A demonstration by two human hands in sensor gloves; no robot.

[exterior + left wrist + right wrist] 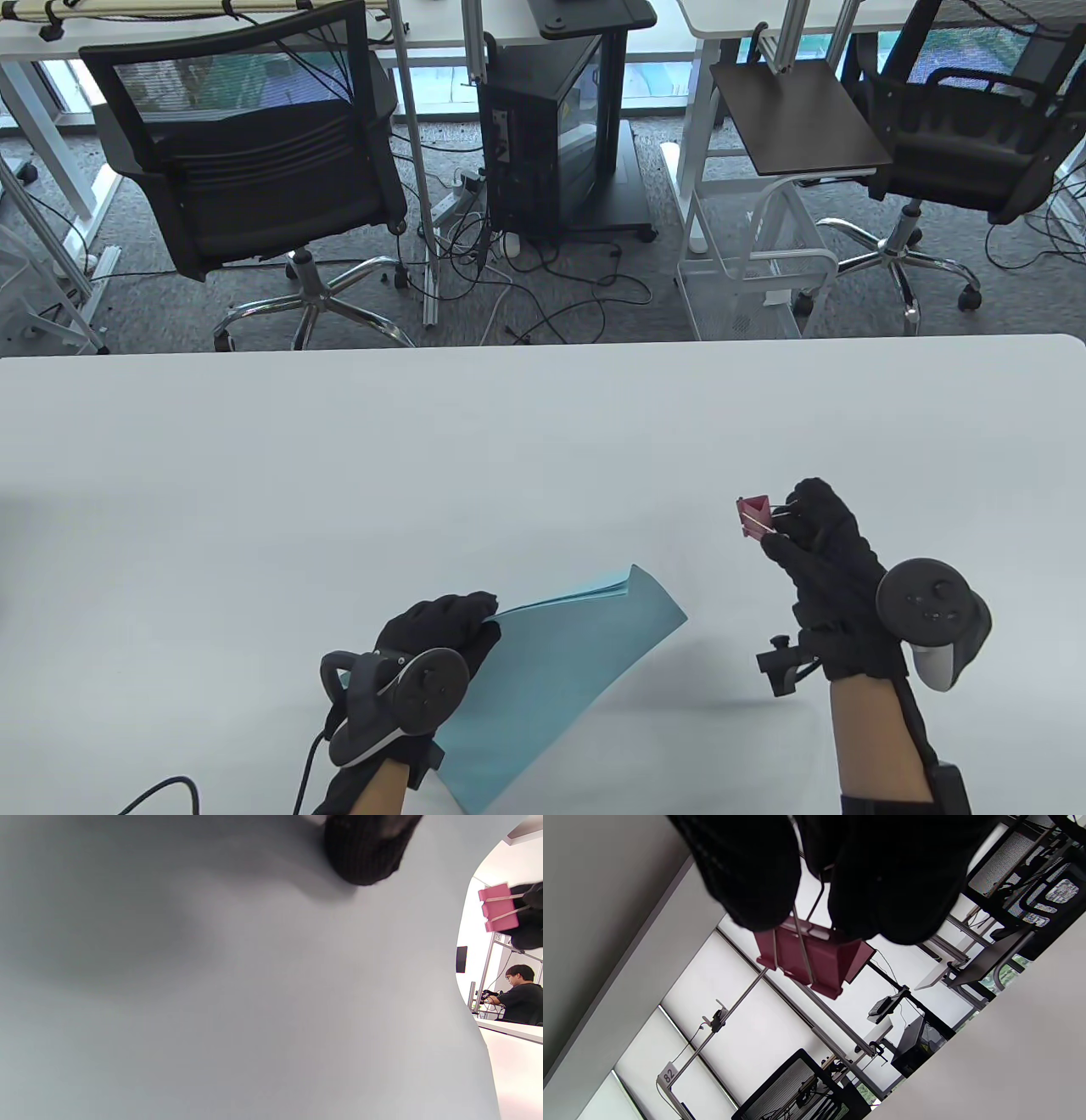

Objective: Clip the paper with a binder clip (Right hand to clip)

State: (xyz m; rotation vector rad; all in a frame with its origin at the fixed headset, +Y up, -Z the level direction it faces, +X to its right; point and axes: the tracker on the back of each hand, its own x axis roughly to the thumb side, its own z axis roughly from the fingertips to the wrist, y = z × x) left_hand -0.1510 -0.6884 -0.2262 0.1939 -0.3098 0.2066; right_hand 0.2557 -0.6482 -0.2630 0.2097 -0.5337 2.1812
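Right hand [827, 543] is raised above the desk [509, 441], fingers closed on the wire handles of a pink binder clip [753, 514], pinching them together; the clip sticks out to the hand's left, off the desk surface, its shadow on the desk below. In the right wrist view the clip [814, 961] hangs below two gloved fingertips [746, 878] that squeeze the silver handles, and its mouth looks spread open. The left wrist view catches the same clip [497, 907] at the far right edge, held by dark fingers. Left hand [433, 645] sits lower left, fingers curled and gripping the near edge of a blue paper stack [560, 679]; thumb side lies on top of the sheets. The paper is lifted at an angle, one corner pointing up toward the clip, the far end fanned slightly so several sheet edges show. Clip and paper are apart, with open desk between them. The left wrist view is mostly filled by a blurred grey surface with one gloved fingertip [365, 849] at the top; cannot tell there how the hand holds. Each hand has a dark tracker strapped on its back, left tracker [399, 692], right tracker [929, 603]. A black cable [161, 794] runs off at the lower left. Past the desk edge: two black office chairs [254, 170], a computer tower [543, 136], a white wire cart [755, 255], loose cables on grey carpet.
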